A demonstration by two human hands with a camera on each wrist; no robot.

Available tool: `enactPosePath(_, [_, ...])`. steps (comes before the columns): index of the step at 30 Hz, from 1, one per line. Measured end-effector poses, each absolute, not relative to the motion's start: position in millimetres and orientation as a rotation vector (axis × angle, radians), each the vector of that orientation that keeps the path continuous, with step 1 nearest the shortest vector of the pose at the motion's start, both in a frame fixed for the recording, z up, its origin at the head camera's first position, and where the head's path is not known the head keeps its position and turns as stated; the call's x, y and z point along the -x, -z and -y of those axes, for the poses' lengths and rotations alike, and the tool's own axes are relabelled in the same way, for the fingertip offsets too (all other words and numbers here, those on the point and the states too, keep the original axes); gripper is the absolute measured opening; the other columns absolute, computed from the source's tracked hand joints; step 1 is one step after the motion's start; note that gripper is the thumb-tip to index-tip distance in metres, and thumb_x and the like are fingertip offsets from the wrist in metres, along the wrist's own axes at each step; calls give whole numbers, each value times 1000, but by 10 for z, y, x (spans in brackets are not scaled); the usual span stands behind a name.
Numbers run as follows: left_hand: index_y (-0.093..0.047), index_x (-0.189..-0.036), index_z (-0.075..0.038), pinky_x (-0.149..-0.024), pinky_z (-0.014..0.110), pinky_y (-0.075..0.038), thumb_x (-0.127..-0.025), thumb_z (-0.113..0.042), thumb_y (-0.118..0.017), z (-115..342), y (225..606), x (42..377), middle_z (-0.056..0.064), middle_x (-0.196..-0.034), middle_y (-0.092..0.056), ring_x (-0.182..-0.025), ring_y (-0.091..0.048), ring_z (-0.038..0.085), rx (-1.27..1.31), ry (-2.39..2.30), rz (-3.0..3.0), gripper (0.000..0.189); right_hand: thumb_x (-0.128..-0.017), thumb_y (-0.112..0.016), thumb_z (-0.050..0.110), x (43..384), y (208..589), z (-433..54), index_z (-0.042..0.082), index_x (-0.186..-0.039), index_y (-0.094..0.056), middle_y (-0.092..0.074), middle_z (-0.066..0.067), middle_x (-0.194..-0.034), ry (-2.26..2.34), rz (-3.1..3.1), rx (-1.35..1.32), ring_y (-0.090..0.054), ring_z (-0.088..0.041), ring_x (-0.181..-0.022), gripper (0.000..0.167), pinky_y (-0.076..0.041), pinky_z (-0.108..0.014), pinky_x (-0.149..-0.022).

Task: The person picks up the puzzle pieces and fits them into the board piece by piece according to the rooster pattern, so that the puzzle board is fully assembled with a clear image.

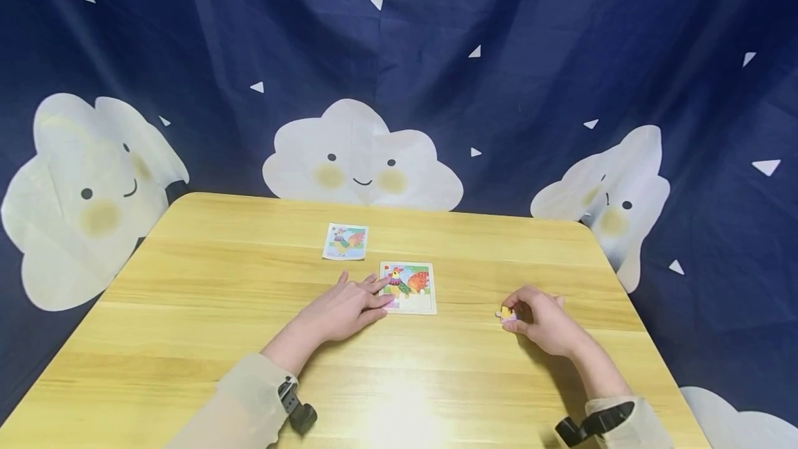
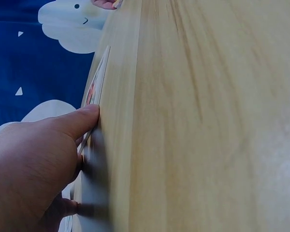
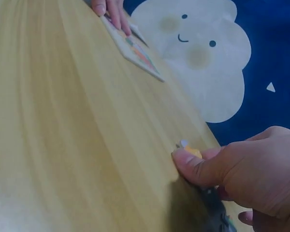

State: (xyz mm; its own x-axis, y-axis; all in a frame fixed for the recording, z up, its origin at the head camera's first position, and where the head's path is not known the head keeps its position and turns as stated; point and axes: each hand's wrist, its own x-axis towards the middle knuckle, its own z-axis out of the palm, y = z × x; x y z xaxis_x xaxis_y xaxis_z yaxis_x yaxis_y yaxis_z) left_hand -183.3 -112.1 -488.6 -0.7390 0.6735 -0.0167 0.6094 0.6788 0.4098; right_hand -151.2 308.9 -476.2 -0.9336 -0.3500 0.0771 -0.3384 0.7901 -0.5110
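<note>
A square jigsaw puzzle (image 1: 408, 287) with a rooster picture in a white frame lies flat on the table; its lower right part shows bare white. My left hand (image 1: 350, 305) rests with straight fingers on the puzzle's left side, and the thumb (image 2: 84, 118) touches its near edge in the left wrist view. Off to the right, my right hand (image 1: 544, 321) pinches a small yellow and pale purple puzzle piece (image 1: 508, 314) between thumb and fingers. In the right wrist view the thumb hides most of this piece (image 3: 192, 151).
A picture card (image 1: 345, 242) with the same rooster lies behind and left of the puzzle. The wooden table (image 1: 249, 234) ends at a dark blue curtain (image 1: 424, 40) printed with white clouds. Each wrist wears a black strap (image 1: 601, 421).
</note>
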Motion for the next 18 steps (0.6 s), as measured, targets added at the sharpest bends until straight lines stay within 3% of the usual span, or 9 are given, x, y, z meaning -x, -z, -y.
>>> enactPosePath(5, [-64, -149, -21, -118, 75, -17, -110, -39, -58, 1118, 4883, 1837, 0, -166, -40, -154, -34, 33, -1054, -578, -2725, 43, -91, -85, 15, 1442, 4832, -3102, 16, -111, -75, -60, 11, -97, 833, -3015, 718, -53, -5, -80, 23, -20, -41, -77])
enactPosePath(11, [-65, -148, -20, -117, 77, -18, -110, -39, -59, 1119, 4883, 1841, 1, -166, -41, -153, -35, 33, -1068, -588, -2730, 43, -95, -79, 8, 1374, 4932, -3064, 10, -123, -73, -61, 5, -111, 687, -3097, 827, -57, -3, -86, 28, -20, -42, -80])
enactPosePath(18, [-65, -148, -20, -117, 77, -18, -110, -39, -59, 1117, 4880, 1840, 1, -166, -41, -153, -36, 32, -1067, -591, -2728, 43, -96, -79, 11, 1370, 4962, -3012, 11, -123, -73, -62, 6, -113, 652, -3149, 879, -60, -5, -88, 28, -22, -43, -82])
